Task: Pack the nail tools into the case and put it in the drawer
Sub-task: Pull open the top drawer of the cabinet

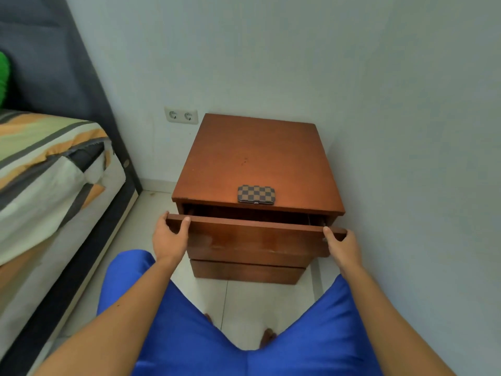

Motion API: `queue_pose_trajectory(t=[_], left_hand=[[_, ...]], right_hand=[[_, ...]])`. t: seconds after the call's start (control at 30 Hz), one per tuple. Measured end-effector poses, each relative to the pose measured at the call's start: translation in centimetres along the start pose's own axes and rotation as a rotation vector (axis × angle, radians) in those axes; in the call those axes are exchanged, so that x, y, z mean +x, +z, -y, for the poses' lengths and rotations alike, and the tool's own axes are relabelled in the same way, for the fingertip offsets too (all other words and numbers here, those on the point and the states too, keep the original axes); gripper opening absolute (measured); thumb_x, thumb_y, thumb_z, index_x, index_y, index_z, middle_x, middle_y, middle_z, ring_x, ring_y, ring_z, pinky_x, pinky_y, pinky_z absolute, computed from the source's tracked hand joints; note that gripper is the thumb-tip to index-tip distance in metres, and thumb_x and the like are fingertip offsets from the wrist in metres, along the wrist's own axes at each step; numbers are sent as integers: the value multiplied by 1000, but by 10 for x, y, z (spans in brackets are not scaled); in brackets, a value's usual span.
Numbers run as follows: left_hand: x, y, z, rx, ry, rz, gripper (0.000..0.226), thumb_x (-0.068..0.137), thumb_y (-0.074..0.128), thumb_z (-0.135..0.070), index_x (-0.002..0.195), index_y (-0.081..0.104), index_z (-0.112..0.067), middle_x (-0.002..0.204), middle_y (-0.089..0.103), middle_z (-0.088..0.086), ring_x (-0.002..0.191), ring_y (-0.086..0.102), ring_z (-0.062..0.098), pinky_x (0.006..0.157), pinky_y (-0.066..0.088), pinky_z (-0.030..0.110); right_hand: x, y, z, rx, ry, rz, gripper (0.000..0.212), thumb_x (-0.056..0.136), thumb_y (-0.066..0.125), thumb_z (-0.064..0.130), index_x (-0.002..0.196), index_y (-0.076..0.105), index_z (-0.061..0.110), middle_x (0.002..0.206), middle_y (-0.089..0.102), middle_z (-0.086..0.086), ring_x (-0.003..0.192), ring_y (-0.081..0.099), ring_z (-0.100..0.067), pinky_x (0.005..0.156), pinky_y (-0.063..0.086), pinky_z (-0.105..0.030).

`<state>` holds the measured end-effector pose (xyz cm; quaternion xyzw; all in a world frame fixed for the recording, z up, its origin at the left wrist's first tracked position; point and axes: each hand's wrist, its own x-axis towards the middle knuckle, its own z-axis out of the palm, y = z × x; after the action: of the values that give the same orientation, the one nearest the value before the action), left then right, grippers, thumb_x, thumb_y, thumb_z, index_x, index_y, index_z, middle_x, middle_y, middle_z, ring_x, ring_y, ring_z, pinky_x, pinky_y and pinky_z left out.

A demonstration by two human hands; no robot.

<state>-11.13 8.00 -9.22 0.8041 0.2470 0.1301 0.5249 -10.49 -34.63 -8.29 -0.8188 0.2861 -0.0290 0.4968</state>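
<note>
Head view. At centre frame stands a brown wooden nightstand (257,156) against a pale wall. The checkered case (256,194) lies flat and closed on its top, near the front edge, just above the drawer opening; no loose nail tools are visible, so packing appears finished. The top drawer (254,234) is partly drawn out, its interior dark and its contents not discernible. The left hand (169,237), at centre left, grips the left end of the drawer front, thumb hooked over the top edge and fingers curled round the corner. The right hand (343,245), at centre right, grips the right end likewise, thumb on the top edge. Both hands are well apart from the case.

Step in hand, as judged: handling the drawer so that it can receive the case. The next move calls for a gap wide enough for the case, then one hand releasing the front, lifting the case off the top and lowering it flat inside before closing.

At left frame, a bed (48,164) with striped bedding; a double wall socket (181,115) sits at upper left of the nightstand.
</note>
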Motion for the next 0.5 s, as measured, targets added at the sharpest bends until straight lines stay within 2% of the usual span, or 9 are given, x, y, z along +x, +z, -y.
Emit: queue_pose_trajectory(t=[0.37, 0.5], left_hand=[[-79, -46, 21, -62, 12, -54, 71, 92, 79, -44, 150, 53, -13, 143, 65, 12, 132, 62, 31, 111, 49, 42], [-98, -57, 25, -74, 25, -52, 72, 92, 80, -41, 151, 52, -11, 143, 64, 12, 132, 62, 28, 110, 49, 37]], right_hand=[[-85, -38, -32, -83, -79, -18, 61, 97, 68, 50, 138, 57, 5, 130, 67, -15, 122, 63, -35, 101, 52, -45], [-110, -44, -45, -73, -144, -29, 54, 97, 68, 48, 134, 60, 9, 128, 70, -15, 122, 65, -35, 102, 52, -45]])
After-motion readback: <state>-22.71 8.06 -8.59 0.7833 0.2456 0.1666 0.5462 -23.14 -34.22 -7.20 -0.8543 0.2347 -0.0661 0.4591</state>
